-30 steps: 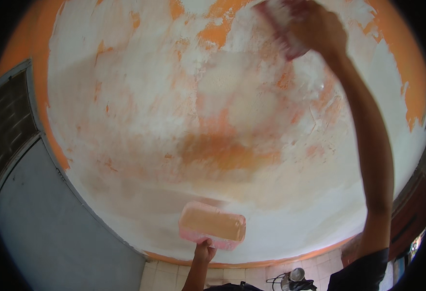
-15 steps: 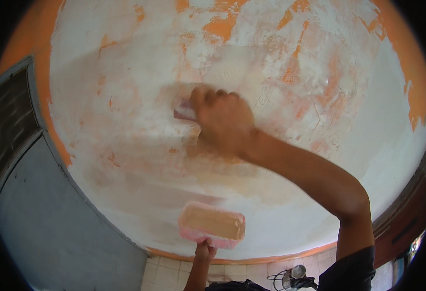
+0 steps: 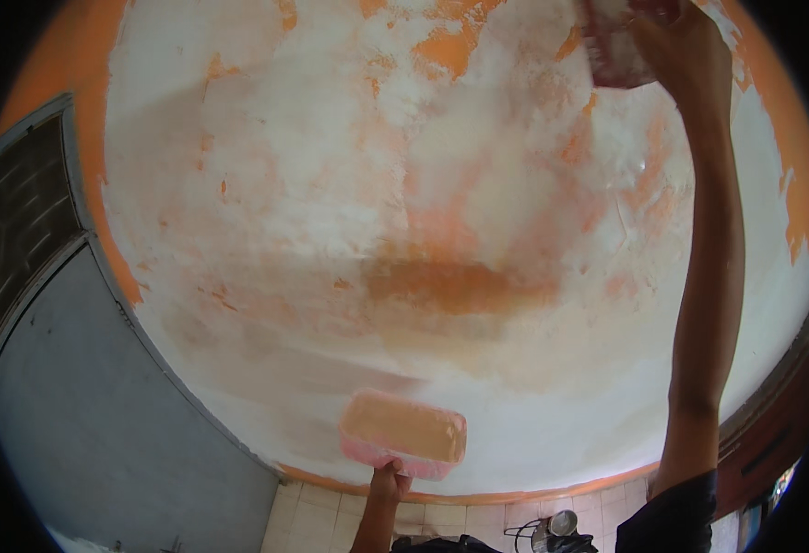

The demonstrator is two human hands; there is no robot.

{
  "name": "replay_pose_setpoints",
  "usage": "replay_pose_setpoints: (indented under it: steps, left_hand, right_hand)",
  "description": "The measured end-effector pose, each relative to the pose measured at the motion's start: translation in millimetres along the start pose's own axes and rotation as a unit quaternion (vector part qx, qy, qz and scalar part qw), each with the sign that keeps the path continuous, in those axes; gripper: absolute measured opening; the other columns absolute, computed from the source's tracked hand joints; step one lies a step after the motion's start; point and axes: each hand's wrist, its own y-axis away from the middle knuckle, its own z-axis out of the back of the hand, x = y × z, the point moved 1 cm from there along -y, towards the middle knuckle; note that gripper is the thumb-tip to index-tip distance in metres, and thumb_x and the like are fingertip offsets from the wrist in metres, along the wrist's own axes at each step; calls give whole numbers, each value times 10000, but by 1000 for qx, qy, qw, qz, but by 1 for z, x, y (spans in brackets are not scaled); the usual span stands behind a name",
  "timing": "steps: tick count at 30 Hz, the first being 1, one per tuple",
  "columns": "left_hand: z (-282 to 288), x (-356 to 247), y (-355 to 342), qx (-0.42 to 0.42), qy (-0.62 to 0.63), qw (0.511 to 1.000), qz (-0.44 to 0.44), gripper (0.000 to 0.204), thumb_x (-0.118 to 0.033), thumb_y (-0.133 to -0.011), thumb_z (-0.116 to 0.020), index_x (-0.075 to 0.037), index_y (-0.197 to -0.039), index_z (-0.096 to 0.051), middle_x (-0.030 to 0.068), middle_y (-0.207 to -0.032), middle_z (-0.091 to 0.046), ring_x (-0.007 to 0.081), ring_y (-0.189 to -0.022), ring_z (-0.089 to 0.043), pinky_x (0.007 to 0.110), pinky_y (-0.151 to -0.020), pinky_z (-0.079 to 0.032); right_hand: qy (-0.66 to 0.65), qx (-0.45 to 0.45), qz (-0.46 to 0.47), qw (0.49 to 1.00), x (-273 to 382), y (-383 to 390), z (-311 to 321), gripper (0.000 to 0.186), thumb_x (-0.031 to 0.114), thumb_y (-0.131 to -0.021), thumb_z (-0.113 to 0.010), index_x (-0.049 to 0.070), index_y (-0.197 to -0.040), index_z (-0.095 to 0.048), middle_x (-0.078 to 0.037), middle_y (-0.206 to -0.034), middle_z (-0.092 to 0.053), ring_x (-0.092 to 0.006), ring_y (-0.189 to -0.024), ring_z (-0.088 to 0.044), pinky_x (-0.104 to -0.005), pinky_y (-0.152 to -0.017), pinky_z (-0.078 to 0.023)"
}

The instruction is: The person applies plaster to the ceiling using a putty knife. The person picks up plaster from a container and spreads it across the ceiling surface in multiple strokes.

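My right hand (image 3: pixel 685 57) is raised high at the upper right, gripping a dark reddish flat putty spreader (image 3: pixel 614 51) against or close to the wall; motion blurs it, so contact is hard to judge. Low in the middle, my left hand (image 3: pixel 390 481) holds a pink rectangular plastic tub (image 3: pixel 367 454) by its near side. Smooth beige filler paste (image 3: pixel 404 426) fills much of that tub. In front of me the wall (image 3: pixel 284 203) is coated unevenly in white, with orange paint showing through in patches and a damp-looking brownish area near the middle.
A grey door (image 3: pixel 137 424) with a dark panel (image 3: pixel 26 212) above it stands at the left. Below the wall lies a tiled floor (image 3: pixel 321 516). A metal can (image 3: pixel 563 523) with black cable-like loops beside it sits at the bottom. Dark reddish furniture (image 3: pixel 773 433) is at the right.
My right hand has swept up and to the right with the spreader, from mid-wall to the upper right, uncovering the brownish patch. The tub in my left hand has stayed nearly still.
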Motion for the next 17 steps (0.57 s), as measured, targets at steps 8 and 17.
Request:
replay_pose_setpoints:
  steps: [8,17]
  left_hand:
    - [15,5,-5,-18,19,999,37,534,-101,-668,-701,-72,-1149,-471,37,-1137,-533,224,-1101,-480,406,-961,-377]
    - [37,-4,1,11,-11,998,67,565,-141,-686,-711,-83,-1183,-449,52,-1150,-528,212,-1109,-476,407,-961,-377]
  right_hand:
    - [32,390,186,901,76,140,-72,413,240,-679,-659,61,-1026,-527,-108,-833,-609,-257,-774,-609,-399,-620,-496]
    - [97,95,-46,990,0,-1,-15,282,134,-599,-643,54,-869,-647,-131,-783,-653,-244,-718,-635,-325,-635,-503]
